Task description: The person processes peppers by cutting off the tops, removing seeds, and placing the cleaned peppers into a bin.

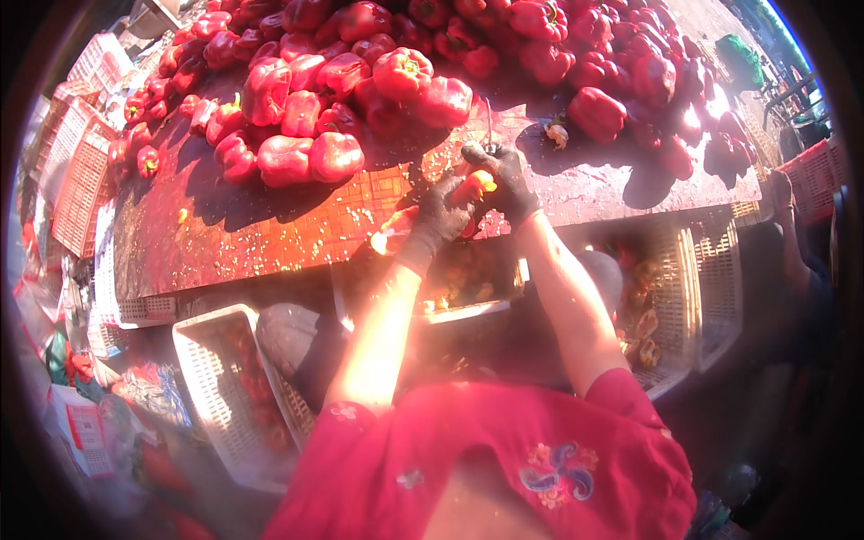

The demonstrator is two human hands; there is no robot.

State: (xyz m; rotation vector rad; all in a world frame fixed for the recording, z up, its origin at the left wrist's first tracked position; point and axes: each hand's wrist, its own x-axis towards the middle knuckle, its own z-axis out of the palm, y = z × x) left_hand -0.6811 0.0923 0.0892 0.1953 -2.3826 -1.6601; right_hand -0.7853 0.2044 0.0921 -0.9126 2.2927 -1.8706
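Hard sunlight falls across my bench [270, 225], its wet red top throwing deep shadows. White lattice crates [76, 162] stack past its left edge, and another white crate [211, 378] sits below its near edge. A grey basket [711, 279] stands under the right corner. Beyond the far right corner lies pale, sunlit ground [711, 22].

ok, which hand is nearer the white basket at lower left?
Left. The left hand, gloved and gripping a red pepper, is above and right of the white basket. The right hand, holding a knife, sits farther right and higher on the table.
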